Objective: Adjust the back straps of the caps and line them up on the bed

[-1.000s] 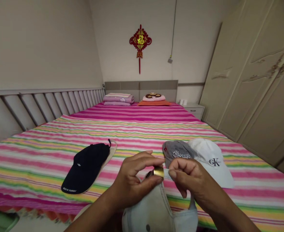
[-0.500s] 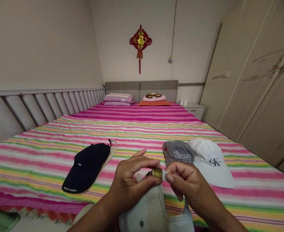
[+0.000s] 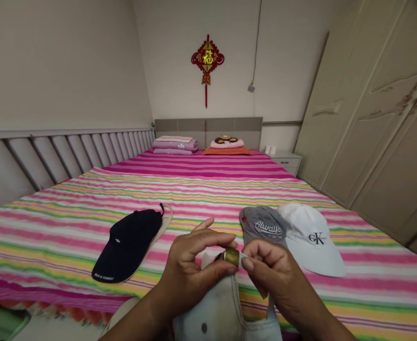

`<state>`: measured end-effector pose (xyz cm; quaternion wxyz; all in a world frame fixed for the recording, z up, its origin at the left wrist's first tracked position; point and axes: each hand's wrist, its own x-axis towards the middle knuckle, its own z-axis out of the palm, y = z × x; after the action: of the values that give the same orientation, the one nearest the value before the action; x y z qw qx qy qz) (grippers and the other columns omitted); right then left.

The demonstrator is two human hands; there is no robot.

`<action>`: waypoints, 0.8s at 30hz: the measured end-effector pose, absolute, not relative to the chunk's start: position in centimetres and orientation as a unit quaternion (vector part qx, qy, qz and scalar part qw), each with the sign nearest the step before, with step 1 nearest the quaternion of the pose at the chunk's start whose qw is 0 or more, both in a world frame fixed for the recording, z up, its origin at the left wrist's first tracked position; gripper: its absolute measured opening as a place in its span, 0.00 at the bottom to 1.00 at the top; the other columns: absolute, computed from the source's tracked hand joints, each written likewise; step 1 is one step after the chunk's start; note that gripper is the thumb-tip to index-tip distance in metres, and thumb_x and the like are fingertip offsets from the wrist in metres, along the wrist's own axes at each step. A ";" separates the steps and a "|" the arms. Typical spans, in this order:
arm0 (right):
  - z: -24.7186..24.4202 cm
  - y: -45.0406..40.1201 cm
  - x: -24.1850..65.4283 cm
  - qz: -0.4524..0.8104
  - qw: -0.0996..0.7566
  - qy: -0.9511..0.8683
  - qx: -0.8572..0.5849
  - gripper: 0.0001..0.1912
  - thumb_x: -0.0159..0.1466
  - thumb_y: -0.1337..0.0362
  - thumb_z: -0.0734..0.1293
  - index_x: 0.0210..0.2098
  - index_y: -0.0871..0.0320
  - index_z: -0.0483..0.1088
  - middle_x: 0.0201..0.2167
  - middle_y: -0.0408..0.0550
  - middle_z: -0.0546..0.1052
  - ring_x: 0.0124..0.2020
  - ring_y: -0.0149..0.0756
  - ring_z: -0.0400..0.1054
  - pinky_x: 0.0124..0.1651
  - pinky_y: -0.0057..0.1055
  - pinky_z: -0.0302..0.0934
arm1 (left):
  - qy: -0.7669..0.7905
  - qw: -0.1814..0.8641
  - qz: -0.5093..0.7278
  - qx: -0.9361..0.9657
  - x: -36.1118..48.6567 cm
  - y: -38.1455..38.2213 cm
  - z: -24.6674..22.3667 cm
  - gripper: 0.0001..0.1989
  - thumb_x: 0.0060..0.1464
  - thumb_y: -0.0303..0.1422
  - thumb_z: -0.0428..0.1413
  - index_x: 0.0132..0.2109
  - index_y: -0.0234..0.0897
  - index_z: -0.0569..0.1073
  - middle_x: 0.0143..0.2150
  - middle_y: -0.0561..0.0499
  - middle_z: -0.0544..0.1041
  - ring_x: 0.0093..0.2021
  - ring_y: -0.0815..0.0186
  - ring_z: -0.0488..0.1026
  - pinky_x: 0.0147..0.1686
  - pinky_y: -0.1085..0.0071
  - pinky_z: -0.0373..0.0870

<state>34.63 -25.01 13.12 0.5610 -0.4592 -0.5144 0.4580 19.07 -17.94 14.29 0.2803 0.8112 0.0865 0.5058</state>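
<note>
A pale denim cap hangs below my hands at the bottom of the head view, its back opening facing up. My left hand pinches the cap's brass buckle between thumb and fingers. Close beside it, my right hand is closed on the pale strap coming out of the buckle. Beyond the right hand lie a grey cap with white lettering and a white cap. To the left, a navy cap rests over a beige one.
The bed's striped sheet spreads under the caps, with a railing along its left side. Folded purple bedding and an orange pillow sit at the headboard. A wardrobe stands right; a green object is lower left.
Both hands keep their grips on the buckle and strap. The right-hand fingers have shifted slightly, and the cap below has moved a little to the left.
</note>
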 end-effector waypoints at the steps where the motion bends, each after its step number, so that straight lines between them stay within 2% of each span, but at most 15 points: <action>1: 13.2 -25.0 34.6 0.453 0.561 -0.516 -0.461 0.15 0.54 0.55 0.66 0.21 0.60 0.63 0.13 0.34 0.56 0.15 0.22 0.45 0.18 0.24 0.38 | 0.090 0.286 0.505 0.809 19.1 -18.0 14.2 0.21 0.41 0.26 0.61 0.45 0.43 0.71 0.35 0.54 0.78 0.35 0.68 0.75 0.55 0.56 0.57; 6: 13.2 -25.2 34.1 0.475 0.573 -0.484 -0.460 0.16 0.54 0.53 0.65 0.22 0.60 0.62 0.13 0.34 0.56 0.15 0.22 0.43 0.18 0.24 0.37 | 0.123 0.303 0.499 0.803 19.0 -18.4 14.1 0.18 0.42 0.28 0.61 0.43 0.42 0.71 0.35 0.53 0.78 0.38 0.64 0.74 0.54 0.56 0.59; 11: 13.3 -25.5 33.7 0.483 0.576 -0.465 -0.467 0.17 0.52 0.52 0.66 0.21 0.59 0.61 0.13 0.34 0.55 0.15 0.22 0.43 0.18 0.23 0.38 | 0.113 0.205 0.502 0.833 18.5 -19.0 14.5 0.20 0.43 0.25 0.59 0.45 0.44 0.70 0.36 0.53 0.78 0.35 0.66 0.74 0.56 0.50 0.52; 14: 13.4 -25.7 33.6 0.509 0.563 -0.464 -0.458 0.17 0.51 0.51 0.66 0.21 0.58 0.61 0.12 0.34 0.55 0.14 0.22 0.43 0.17 0.23 0.39 | 0.126 0.289 0.482 0.818 18.3 -18.9 14.6 0.19 0.42 0.26 0.61 0.43 0.45 0.72 0.35 0.54 0.79 0.35 0.66 0.75 0.57 0.53 0.52; 16: 13.5 -25.8 33.6 0.525 0.557 -0.462 -0.447 0.17 0.51 0.52 0.66 0.21 0.58 0.61 0.12 0.34 0.55 0.14 0.22 0.44 0.16 0.22 0.40 | 0.137 0.395 0.456 0.785 18.3 -18.6 14.5 0.16 0.41 0.30 0.62 0.41 0.44 0.73 0.34 0.53 0.79 0.37 0.65 0.75 0.54 0.57 0.59; 18: 13.4 -25.8 33.6 0.531 0.561 -0.458 -0.440 0.17 0.52 0.53 0.67 0.21 0.59 0.61 0.12 0.34 0.56 0.14 0.21 0.44 0.16 0.22 0.40 | 0.147 0.454 0.442 0.760 18.4 -18.4 14.4 0.16 0.40 0.32 0.62 0.40 0.43 0.74 0.33 0.52 0.79 0.38 0.63 0.74 0.50 0.60 0.64; 24: 12.7 -25.5 33.4 0.546 0.576 -0.447 -0.413 0.16 0.53 0.53 0.66 0.22 0.59 0.62 0.10 0.33 0.56 0.12 0.21 0.43 0.16 0.22 0.37 | 0.128 0.344 0.479 0.797 18.8 -18.9 14.6 0.20 0.40 0.25 0.62 0.44 0.44 0.72 0.35 0.55 0.79 0.36 0.67 0.74 0.57 0.56 0.52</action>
<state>33.40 -25.48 12.70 0.5762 -0.4127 -0.4468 0.5459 18.83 -18.85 14.62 0.3441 0.7971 0.1278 0.4794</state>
